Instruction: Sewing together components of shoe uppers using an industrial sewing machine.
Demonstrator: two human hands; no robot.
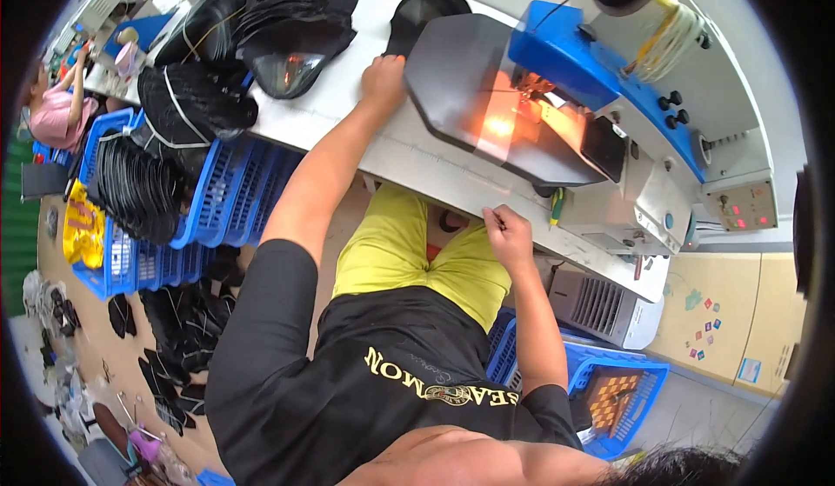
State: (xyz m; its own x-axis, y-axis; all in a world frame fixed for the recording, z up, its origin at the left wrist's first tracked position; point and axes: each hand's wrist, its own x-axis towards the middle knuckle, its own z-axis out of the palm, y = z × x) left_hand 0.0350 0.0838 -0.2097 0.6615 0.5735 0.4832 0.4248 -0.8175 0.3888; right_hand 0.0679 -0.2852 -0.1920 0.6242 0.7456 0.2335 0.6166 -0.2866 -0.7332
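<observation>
On the white worktable [417,166], my left hand [383,84] is closed with curled fingers at the lower edge of a black flat cut piece [422,12], seeming to grip that edge. Immediately right of it lies a dark, smooth angular plate [461,77] beneath the blue sewing machine [565,51], whose lamp shines brightly on it. Over the table's front edge my right hand [511,238] is closed, thumb and forefinger together; whatever it holds, if anything, is hidden. A small green-and-yellow tool [557,206] lies just right of that hand.
Stacked black pieces [296,29] occupy the table's far left. Blue crates [239,186] with tied black bundles [187,108] stand left of me. At lower right are a grey air cooler [600,308] and another blue crate [622,399]. Someone in pink [63,119] works at far left.
</observation>
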